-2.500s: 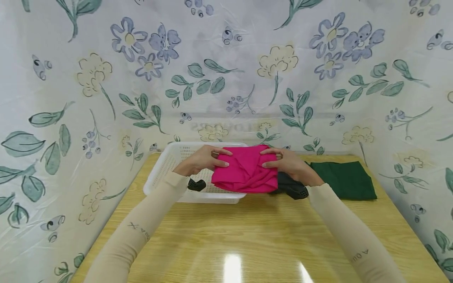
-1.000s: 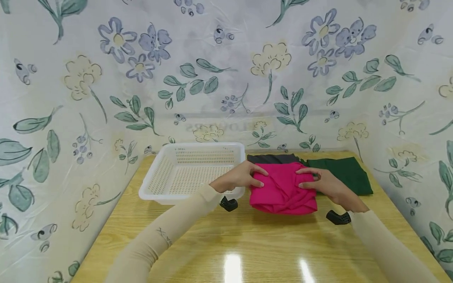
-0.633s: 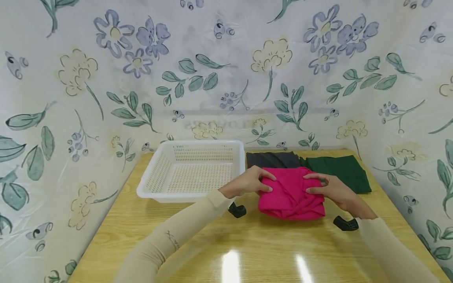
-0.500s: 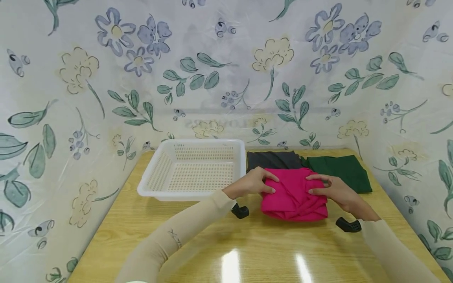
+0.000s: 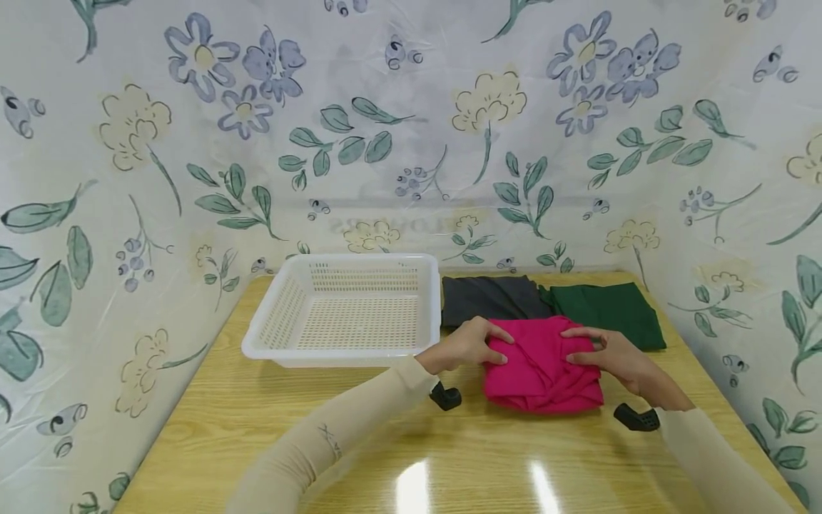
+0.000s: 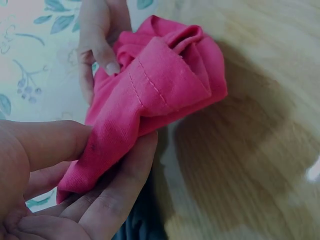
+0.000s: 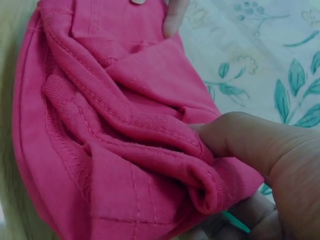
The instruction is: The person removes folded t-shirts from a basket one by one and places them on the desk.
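Observation:
Both hands hold a bright pink folded T-shirt (image 5: 542, 368) by its two sides, over the right half of the table. The left hand (image 5: 472, 344) pinches its left edge, thumb above and fingers beneath, as the left wrist view shows. On the opposite side the right hand (image 5: 613, 357) grips the edge, its thumb on top of the cloth (image 7: 150, 130). Stitched hems and loose folds show along the near part of the shirt (image 6: 155, 80). A shadow lies under it on the wood; whether its underside touches the table cannot be told.
A white perforated plastic basket (image 5: 340, 353) stands at the back left. Folded dark grey cloth (image 5: 491, 296) and folded dark green cloth (image 5: 606, 310) lie behind the shirt. Floral sheeting (image 5: 411, 143) encloses the wooden table (image 5: 308, 428) at the back and sides.
Both hands have carried the pink T-shirt from in front of the basket to the right, then lower and nearer. More of the grey cloth behind now shows. The grip stays the same.

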`<state>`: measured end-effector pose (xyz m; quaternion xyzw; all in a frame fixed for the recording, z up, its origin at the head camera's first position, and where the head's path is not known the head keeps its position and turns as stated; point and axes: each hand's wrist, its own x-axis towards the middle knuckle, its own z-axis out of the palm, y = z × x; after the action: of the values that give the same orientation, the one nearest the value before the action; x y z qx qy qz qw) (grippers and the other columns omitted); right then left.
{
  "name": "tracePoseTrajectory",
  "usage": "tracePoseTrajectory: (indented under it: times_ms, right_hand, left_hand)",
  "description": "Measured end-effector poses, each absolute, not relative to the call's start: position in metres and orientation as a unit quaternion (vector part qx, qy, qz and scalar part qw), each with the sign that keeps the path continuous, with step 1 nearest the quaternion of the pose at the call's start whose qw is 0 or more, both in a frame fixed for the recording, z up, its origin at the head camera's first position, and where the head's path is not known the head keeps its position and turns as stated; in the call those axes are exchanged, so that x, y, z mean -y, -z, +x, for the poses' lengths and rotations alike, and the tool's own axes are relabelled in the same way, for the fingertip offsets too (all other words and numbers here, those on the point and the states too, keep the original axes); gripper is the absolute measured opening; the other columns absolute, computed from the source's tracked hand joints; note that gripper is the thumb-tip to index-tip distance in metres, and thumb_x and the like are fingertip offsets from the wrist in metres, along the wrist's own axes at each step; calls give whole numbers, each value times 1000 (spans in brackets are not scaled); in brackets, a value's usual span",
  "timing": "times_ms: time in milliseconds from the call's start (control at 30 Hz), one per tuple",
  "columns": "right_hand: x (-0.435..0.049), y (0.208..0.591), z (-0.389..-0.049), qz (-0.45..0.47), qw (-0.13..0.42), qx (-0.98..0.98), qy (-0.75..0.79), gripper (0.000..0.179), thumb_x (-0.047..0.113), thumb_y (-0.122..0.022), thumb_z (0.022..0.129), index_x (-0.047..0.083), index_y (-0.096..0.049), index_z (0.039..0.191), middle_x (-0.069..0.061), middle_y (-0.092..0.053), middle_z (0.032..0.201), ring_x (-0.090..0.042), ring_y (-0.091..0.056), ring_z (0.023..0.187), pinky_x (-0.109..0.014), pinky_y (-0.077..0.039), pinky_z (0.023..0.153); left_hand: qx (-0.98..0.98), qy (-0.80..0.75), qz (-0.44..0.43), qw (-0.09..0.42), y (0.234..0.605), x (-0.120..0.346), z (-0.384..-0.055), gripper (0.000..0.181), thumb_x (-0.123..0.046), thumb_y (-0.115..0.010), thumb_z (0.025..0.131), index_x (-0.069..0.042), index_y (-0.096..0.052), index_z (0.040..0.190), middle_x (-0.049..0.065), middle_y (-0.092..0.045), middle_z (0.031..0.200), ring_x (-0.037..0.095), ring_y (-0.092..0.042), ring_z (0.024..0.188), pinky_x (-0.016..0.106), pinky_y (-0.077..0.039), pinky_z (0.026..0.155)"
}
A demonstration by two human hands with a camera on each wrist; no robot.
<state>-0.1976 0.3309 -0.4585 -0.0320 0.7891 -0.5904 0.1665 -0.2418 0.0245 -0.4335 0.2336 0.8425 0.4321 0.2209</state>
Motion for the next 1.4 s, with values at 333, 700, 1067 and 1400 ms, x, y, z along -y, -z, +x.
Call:
tracePoseTrajectory:
  times_ms: [333, 700, 1067, 1400]
  right_hand:
    - [-338, 474, -189, -5, 169, -792, 587, 58, 17, -80, 92, 3, -58, 143, -9, -65, 119, -19, -63, 94, -33, -56, 81]
    - [-339, 481, -187, -2, 170, -792, 586, 57, 17, -81, 91, 1, -60, 141, -12, -60, 127, -15, -64, 88, -30, -56, 79]
    - [-335, 489, -183, -22, 146, -839, 524, 57, 23, -83, 90, 1, -62, 138, -27, -50, 144, -21, -64, 96, -31, -54, 78]
    - [-334, 486, -180, -36, 111, -884, 453, 54, 26, -83, 89, 4, -65, 134, -18, -58, 121, -31, -52, 105, -36, -51, 73]
  left_hand:
    - [-839, -431, 232, 236, 450, -32, -237, 34, -5, -83, 86, -10, -78, 120, 0, -68, 115, 9, -52, 93, 20, -46, 65]
    - [-829, -438, 245, 245, 460, -32, -240, 33, -3, -83, 86, -6, -78, 118, 6, -68, 119, 9, -54, 79, 21, -44, 60]
    - [-841, -411, 251, 246, 469, -30, -240, 33, -5, -83, 86, -8, -78, 118, 7, -68, 125, 9, -56, 93, 20, -48, 67]
    - [-861, -370, 261, 231, 472, -31, -241, 32, -8, -86, 85, -12, -79, 116, 5, -68, 128, 10, -55, 111, 22, -48, 81]
